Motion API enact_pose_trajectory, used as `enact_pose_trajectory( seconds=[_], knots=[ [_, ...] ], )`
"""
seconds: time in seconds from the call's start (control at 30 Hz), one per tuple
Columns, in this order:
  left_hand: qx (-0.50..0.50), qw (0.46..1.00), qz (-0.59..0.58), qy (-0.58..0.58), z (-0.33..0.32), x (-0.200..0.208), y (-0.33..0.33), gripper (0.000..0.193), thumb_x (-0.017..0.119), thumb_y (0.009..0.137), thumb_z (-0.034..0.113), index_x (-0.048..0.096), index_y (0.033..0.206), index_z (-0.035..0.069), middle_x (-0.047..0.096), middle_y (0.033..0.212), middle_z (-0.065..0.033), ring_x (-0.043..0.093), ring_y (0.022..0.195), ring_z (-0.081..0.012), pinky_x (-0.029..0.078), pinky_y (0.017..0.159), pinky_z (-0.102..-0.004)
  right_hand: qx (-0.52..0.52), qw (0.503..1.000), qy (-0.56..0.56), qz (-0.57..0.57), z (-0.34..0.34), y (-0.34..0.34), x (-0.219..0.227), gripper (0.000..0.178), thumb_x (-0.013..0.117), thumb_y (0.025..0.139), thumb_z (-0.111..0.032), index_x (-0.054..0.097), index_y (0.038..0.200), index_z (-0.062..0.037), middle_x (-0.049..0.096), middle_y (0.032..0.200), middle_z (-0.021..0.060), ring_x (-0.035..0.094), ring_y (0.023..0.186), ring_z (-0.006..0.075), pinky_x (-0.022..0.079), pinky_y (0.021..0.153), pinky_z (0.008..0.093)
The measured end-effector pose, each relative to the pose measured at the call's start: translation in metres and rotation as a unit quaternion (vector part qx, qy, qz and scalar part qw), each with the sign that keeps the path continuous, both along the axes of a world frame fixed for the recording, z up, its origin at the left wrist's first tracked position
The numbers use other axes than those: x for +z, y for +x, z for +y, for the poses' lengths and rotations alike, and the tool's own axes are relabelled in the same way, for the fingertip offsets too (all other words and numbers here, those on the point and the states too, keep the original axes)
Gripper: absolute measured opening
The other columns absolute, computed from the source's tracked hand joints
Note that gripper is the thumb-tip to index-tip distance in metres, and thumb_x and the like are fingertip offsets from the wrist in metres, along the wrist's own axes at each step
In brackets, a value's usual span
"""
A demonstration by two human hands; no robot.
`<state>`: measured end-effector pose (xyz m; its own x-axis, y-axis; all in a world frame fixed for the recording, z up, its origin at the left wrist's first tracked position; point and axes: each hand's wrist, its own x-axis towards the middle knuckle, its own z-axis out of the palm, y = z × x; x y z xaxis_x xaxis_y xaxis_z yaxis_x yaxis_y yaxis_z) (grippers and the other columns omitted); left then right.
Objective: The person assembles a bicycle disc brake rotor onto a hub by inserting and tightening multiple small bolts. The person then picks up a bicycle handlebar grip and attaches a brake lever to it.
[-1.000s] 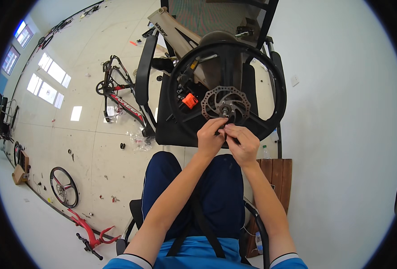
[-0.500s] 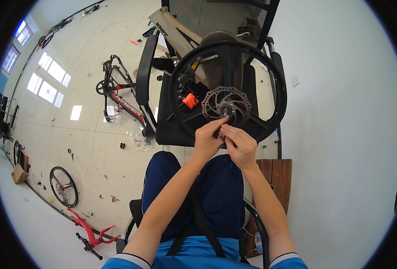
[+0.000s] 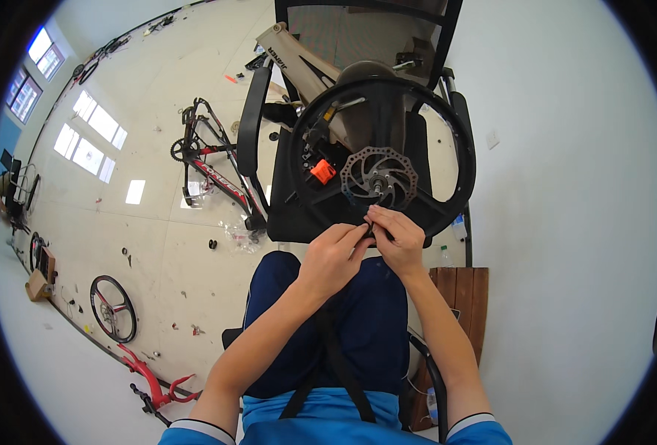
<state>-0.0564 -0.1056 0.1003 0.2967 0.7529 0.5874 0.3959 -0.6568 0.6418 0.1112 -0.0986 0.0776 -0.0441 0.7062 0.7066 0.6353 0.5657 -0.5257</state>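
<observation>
My left hand [image 3: 327, 259] and my right hand [image 3: 401, 243] meet just in front of the wheel's hub, fingertips pinched together. Between them is a small dark part, mostly covered by my fingers, whose kind I cannot make out. Right beyond my fingers lies a black spoked wheel [image 3: 464, 156] on its side. A silver brake disc [image 3: 351, 178] with holes round its edge sits on its hub, the axle end sticking up from the centre. The wheel rests on a black office chair [image 3: 282, 226].
A pale bike frame [image 3: 293, 55] leans across the chair, near an orange object [image 3: 322, 172]. On the floor to the left are a black-and-red bike frame [image 3: 221, 180], a small wheel [image 3: 113, 308] and a red frame [image 3: 150, 382]. A wooden bench [image 3: 473, 297] stands right.
My left hand has drawn back from the hub toward me, and the fingertips of both hands now sit clear of the axle. The view has shifted slightly.
</observation>
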Motion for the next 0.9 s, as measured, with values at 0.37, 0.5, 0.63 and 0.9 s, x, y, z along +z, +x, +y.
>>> enact_pose_trajectory(
  seconds=[0.37, 0.5, 0.63, 0.9],
  knots=[
    [-0.109, 0.965, 0.199, 0.131, 0.021, 0.014, -0.01, 0.025, 0.065, 0.076, -0.001, 0.065, 0.101, -0.005, 0.061, 0.088, -0.0101, 0.062, 0.083, -0.025, 0.054, 0.073, -0.0342, -0.028, 0.999, 0.011, 0.022, -0.002, 0.0, -0.009, 0.018, 0.075, 0.075, 0.005, 0.072, 0.092, -0.0009, 0.075, 0.099, 0.0112, 0.073, 0.091, 0.0253, 0.059, 0.079, 0.032],
    [-0.182, 0.91, 0.321, 0.189, 0.039, 0.028, -0.018, 0.033, 0.062, 0.075, 0.003, 0.062, 0.106, -0.008, 0.056, 0.088, -0.0091, 0.059, 0.083, -0.0237, 0.052, 0.075, -0.0324, -0.037, 0.998, 0.007, 0.043, -0.004, -0.003, -0.005, 0.018, 0.076, 0.075, 0.005, 0.072, 0.091, -0.0009, 0.075, 0.099, 0.0109, 0.073, 0.091, 0.0249, 0.059, 0.079, 0.0319],
    [-0.192, 0.912, 0.311, 0.183, 0.044, 0.029, -0.019, 0.031, 0.063, 0.076, 0.003, 0.064, 0.106, -0.006, 0.058, 0.089, -0.0089, 0.06, 0.083, -0.0234, 0.052, 0.075, -0.0317, -0.041, 0.998, -0.002, 0.045, -0.003, -0.003, -0.002, 0.016, 0.076, 0.076, 0.003, 0.072, 0.091, -0.0009, 0.075, 0.099, 0.0106, 0.072, 0.09, 0.0247, 0.059, 0.079, 0.0321],
    [-0.084, 0.974, 0.165, 0.131, 0.01, 0.009, -0.005, 0.021, 0.066, 0.076, -0.003, 0.069, 0.097, -0.003, 0.061, 0.082, -0.0076, 0.062, 0.076, -0.023, 0.053, 0.068, -0.0328, -0.029, 0.998, 0.028, -0.051, -0.011, 0.006, -0.001, 0.013, 0.074, 0.078, 0.0, 0.071, 0.09, -0.0012, 0.074, 0.097, 0.0088, 0.072, 0.089, 0.0245, 0.059, 0.077, 0.0321]
  ],
)
